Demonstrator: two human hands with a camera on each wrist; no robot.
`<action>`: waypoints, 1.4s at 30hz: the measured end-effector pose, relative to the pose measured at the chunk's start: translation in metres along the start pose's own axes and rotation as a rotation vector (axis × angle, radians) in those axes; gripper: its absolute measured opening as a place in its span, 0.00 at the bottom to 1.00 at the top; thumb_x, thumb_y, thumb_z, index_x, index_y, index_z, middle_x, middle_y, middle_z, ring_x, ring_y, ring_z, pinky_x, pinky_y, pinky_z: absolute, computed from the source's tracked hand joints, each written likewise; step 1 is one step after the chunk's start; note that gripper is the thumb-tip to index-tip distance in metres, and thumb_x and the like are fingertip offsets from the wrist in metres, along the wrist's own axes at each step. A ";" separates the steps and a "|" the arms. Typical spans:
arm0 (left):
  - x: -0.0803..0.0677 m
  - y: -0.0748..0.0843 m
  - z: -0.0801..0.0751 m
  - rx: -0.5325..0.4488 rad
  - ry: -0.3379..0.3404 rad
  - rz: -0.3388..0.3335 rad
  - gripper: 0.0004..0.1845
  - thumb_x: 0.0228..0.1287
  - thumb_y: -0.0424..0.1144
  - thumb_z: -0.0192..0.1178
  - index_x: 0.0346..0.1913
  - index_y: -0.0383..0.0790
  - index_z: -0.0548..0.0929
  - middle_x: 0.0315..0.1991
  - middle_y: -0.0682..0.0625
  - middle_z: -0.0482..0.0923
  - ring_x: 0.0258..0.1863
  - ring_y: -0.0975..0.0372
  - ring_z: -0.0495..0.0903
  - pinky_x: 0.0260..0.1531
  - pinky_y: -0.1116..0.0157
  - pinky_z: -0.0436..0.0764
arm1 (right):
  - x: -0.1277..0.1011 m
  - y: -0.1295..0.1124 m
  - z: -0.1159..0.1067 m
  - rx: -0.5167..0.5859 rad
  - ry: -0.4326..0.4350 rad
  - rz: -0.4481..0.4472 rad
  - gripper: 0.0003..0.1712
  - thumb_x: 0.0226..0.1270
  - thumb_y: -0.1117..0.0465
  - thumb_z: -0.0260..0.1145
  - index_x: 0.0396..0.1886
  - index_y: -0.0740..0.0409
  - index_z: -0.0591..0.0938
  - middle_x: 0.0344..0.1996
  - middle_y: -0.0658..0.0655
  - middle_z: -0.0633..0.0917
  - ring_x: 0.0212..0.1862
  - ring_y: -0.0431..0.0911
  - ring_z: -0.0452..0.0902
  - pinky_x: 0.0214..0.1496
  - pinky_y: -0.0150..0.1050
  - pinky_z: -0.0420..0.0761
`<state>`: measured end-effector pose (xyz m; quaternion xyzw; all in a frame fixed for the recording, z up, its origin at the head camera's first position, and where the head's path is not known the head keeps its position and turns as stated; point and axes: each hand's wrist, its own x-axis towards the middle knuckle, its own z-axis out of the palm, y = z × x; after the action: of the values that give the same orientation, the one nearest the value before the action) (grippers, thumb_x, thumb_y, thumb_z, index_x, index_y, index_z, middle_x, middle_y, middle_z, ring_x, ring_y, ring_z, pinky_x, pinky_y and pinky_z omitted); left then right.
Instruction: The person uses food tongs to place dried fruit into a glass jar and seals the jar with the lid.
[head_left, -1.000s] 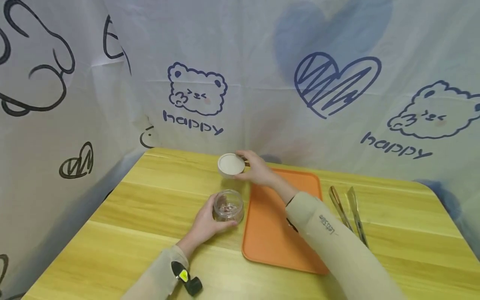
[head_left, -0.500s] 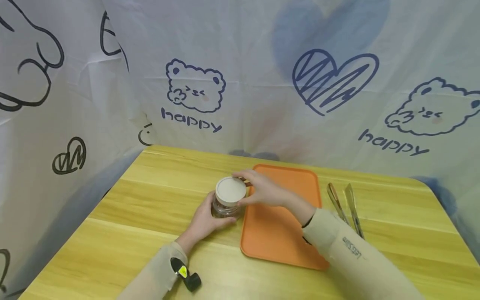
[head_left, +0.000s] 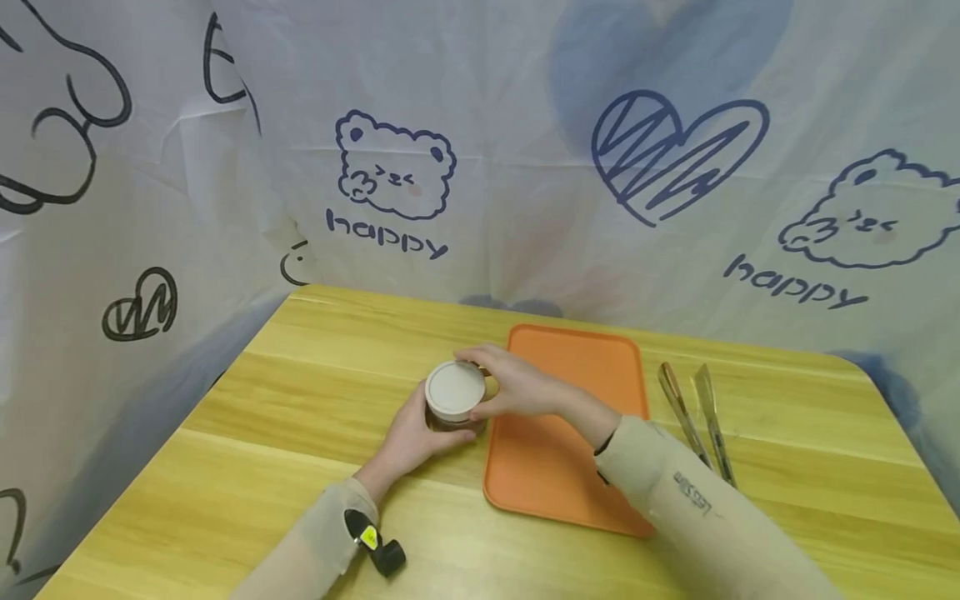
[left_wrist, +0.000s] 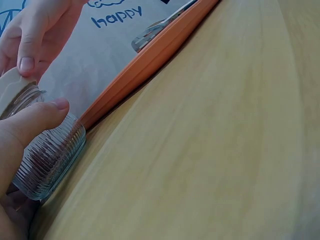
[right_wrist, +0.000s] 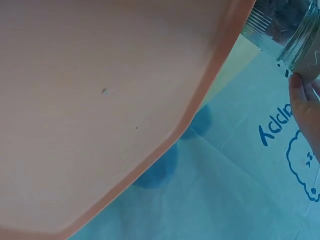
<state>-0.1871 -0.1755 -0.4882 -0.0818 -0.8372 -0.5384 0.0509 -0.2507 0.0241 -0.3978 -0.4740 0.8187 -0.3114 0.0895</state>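
Note:
A ribbed clear glass jar point(left_wrist: 55, 155) with dark reddish contents stands on the table, left of the orange tray. Around its side curls my left hand point(head_left: 407, 435), thumb along the near side. The off-white round lid point(head_left: 455, 388) sits at the jar's mouth and covers most of the jar in the head view. My right hand point(head_left: 517, 383) grips the lid's edge between thumb and fingers, reaching in from the right. In the left wrist view some of the glass neck shows below the lid; whether its thread is engaged I cannot tell.
The orange tray point(head_left: 573, 467) lies right of the jar, with tiny specks on it in the right wrist view. Metal tongs point(head_left: 712, 421) lie beyond it on the wooden table point(head_left: 300, 400). A printed cloth point(head_left: 525, 208) hangs behind the table.
My right hand has brought the lid down toward me from behind the jar and onto its mouth. The left hand has kept its grip on the jar.

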 end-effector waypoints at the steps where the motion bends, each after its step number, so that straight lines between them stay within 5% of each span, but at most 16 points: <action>1: 0.000 0.001 0.000 -0.004 0.000 0.000 0.54 0.38 0.46 0.80 0.69 0.42 0.61 0.62 0.44 0.69 0.62 0.53 0.67 0.64 0.50 0.62 | 0.000 0.000 -0.001 -0.003 -0.009 0.000 0.45 0.53 0.60 0.76 0.68 0.67 0.65 0.63 0.64 0.68 0.59 0.51 0.69 0.61 0.42 0.72; 8: -0.001 0.011 -0.001 -0.016 -0.013 -0.027 0.51 0.40 0.39 0.79 0.69 0.39 0.61 0.63 0.42 0.68 0.63 0.51 0.66 0.65 0.50 0.61 | 0.002 0.002 -0.002 -0.019 -0.053 0.014 0.46 0.55 0.60 0.75 0.69 0.66 0.63 0.65 0.64 0.66 0.62 0.52 0.66 0.62 0.43 0.71; 17: 0.000 0.001 -0.001 0.007 -0.016 -0.005 0.54 0.38 0.48 0.80 0.69 0.43 0.61 0.62 0.46 0.68 0.62 0.53 0.67 0.64 0.49 0.63 | 0.002 0.006 -0.005 0.042 -0.122 0.024 0.47 0.57 0.61 0.73 0.72 0.59 0.59 0.68 0.61 0.62 0.65 0.51 0.62 0.64 0.46 0.68; 21: 0.000 0.002 -0.001 0.008 -0.011 0.004 0.52 0.40 0.47 0.80 0.69 0.41 0.62 0.61 0.44 0.70 0.61 0.52 0.68 0.63 0.50 0.65 | 0.004 0.004 -0.006 0.058 -0.142 0.057 0.53 0.54 0.54 0.76 0.74 0.57 0.56 0.71 0.60 0.59 0.70 0.52 0.53 0.68 0.51 0.61; 25: -0.001 0.002 -0.001 0.014 -0.008 0.005 0.51 0.40 0.47 0.79 0.68 0.41 0.62 0.61 0.44 0.70 0.61 0.53 0.68 0.63 0.50 0.65 | 0.007 0.003 -0.002 -0.006 -0.111 0.057 0.54 0.53 0.46 0.75 0.74 0.58 0.57 0.70 0.59 0.61 0.70 0.53 0.53 0.66 0.50 0.65; 29: 0.000 0.002 0.000 0.015 -0.009 0.002 0.53 0.39 0.48 0.80 0.69 0.43 0.62 0.61 0.46 0.70 0.61 0.54 0.68 0.63 0.51 0.64 | 0.010 0.002 -0.002 -0.024 -0.092 0.015 0.51 0.54 0.52 0.75 0.73 0.59 0.59 0.68 0.59 0.64 0.68 0.53 0.56 0.63 0.48 0.68; 36: 0.001 0.001 -0.001 0.005 -0.018 0.000 0.53 0.38 0.49 0.80 0.69 0.45 0.62 0.61 0.48 0.69 0.61 0.56 0.67 0.64 0.53 0.63 | 0.015 0.004 -0.009 0.033 -0.192 -0.034 0.53 0.53 0.65 0.72 0.75 0.57 0.54 0.71 0.56 0.60 0.70 0.49 0.53 0.67 0.45 0.62; 42: 0.002 0.002 -0.001 0.005 -0.023 -0.013 0.53 0.38 0.49 0.80 0.69 0.45 0.62 0.61 0.48 0.69 0.61 0.56 0.68 0.63 0.53 0.64 | 0.018 0.007 -0.011 0.019 -0.235 -0.026 0.51 0.52 0.66 0.71 0.74 0.57 0.56 0.71 0.56 0.61 0.70 0.49 0.53 0.68 0.45 0.62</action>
<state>-0.1882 -0.1759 -0.4855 -0.0822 -0.8396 -0.5357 0.0380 -0.2706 0.0164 -0.3906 -0.5167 0.7934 -0.2628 0.1854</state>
